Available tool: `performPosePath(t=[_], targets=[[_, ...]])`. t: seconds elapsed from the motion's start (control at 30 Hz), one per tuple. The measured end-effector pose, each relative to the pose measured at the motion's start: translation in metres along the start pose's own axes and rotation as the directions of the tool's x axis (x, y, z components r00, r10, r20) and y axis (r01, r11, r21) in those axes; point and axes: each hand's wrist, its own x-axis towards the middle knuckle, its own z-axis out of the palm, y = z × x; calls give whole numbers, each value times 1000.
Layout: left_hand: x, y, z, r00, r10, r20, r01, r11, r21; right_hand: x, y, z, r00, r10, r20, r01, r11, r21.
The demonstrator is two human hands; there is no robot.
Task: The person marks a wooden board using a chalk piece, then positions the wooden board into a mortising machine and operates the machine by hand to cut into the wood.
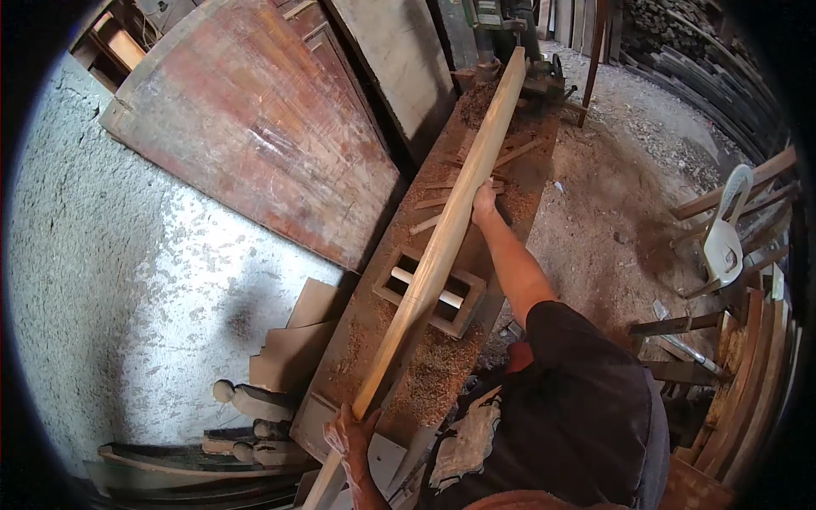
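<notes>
And here we are at the long wooden board (463,191), lying diagonally above the open wooden frame (472,312) and reaching well past it at both ends. Beyond the frame, the right hand (483,204) has the board's edge, fingers closed on it, though the fingertips underneath are hidden. On the near side of the frame, the left hand (347,438) grasps the narrower stretch, fingers curled round the wood; where that end finishes, I can't quite tell. A pale rod (450,299) shows inside the frame, under the board; whether wood and frame touch is unclear.

Farther out from the frame, the board's tip is close to the machine (491,15), with loose strips (514,153) just beside its middle and shavings (442,365) on the near side of the frame.

Now the handling: a piece this long will probably dip or swing at the far tip, so a wide spacing between the hands looks wise. Best, I'd judge, to let the right hand carry the weight while the left governs angle and twist, with fingertips clear of the frame's rails, the board level, and its tip clear of the machine and strips
</notes>
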Motion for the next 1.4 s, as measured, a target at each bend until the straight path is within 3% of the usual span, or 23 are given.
performPosePath(t=[0.17,0.27,0.37,0.47,0.57,0.67,0.77,0.87,0.9,0.97,1.03,1.13,1.23,1.27,1.3,1.4], targets=[[-6,-13,12,998,43,54,-43,999,8,1,4,2,994,-37,-98,35,999,-28],[12,6,-17,975,144,169,-141,990,-30,-15,-8,8,998,-2,-69,0,999,-38],[34,21,-3,953,304,-8,-300,935,-187,-8,-6,8,999,-20,-25,19,999,-33],[77,81,-17,880,468,-84,-473,844,-255,47,18,-2,997,-73,18,74,997,-33],[111,113,8,812,576,-94,-576,766,-286,51,19,-3,989,-122,-81,98,964,-247],[137,131,11,791,600,-119,-607,748,-269,79,33,-12,975,-222,-15,203,916,-346],[148,140,6,780,621,-70,-613,738,-283,31,13,-1,993,-80,-82,69,989,-129],[192,181,-8,723,688,-68,-677,684,-272,2,-2,4,999,32,-4,-32,997,66],[209,201,-12,686,722,-90,-718,652,-244,8,4,3,1000,-15,-8,15,999,52],[250,246,-11,708,697,-117,-692,651,-312,38,31,-8,994,-108,-21,108,994,27],[290,301,-25,757,653,7,-602,702,-380,42,42,-12,979,-200,34,201,978,-52],[340,375,-15,764,643,-57,-585,653,-481,25,38,-5,965,-261,29,263,959,-108],[343,431,-19,821,553,146,-484,808,-337,-21,8,8,958,-271,90,284,941,-184],[348,437,-17,799,576,170,-499,794,-347,-27,0,8,956,-267,124,288,933,-218],[352,433,-13,780,591,204,-503,787,-357,-26,1,4,959,-264,103,280,832,-479],[360,427,12,765,629,138,-563,757,-331,9,43,-11,952,-247,182,258,965,-39]])
